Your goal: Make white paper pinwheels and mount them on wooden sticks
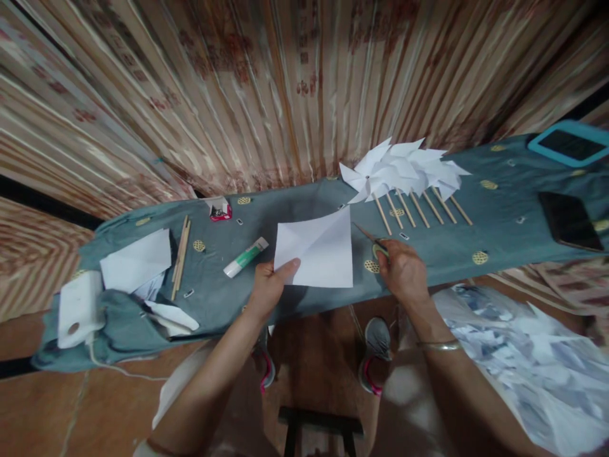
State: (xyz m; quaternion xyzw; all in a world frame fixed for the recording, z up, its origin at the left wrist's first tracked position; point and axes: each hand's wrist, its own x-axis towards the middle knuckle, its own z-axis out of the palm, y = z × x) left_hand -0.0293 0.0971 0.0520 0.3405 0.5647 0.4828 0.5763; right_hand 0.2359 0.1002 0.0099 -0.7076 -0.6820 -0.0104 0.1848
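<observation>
My left hand (270, 284) grips a white square sheet of paper (318, 251) at its lower left corner, thumb on top. Faint diagonal creases cross the sheet. To the right of it, my right hand (404, 266) is closed around the handles of a pair of scissors (367, 233), whose blades point up and left toward the paper, apart from it. Just left of the sheet lies a glue tube (246, 257) with a green and white label. Behind my right hand, several white paper pinwheels (404, 168) on wooden sticks lie overlapping in a row.
At left are wooden sticks (179, 257), a paper stack (137, 260), a white power strip (80, 309) with a cord and a small red box (220, 209). A phone (569, 221) and a blue-framed tablet (573, 143) lie right. A plastic bag of paper pieces (528, 362) stands below.
</observation>
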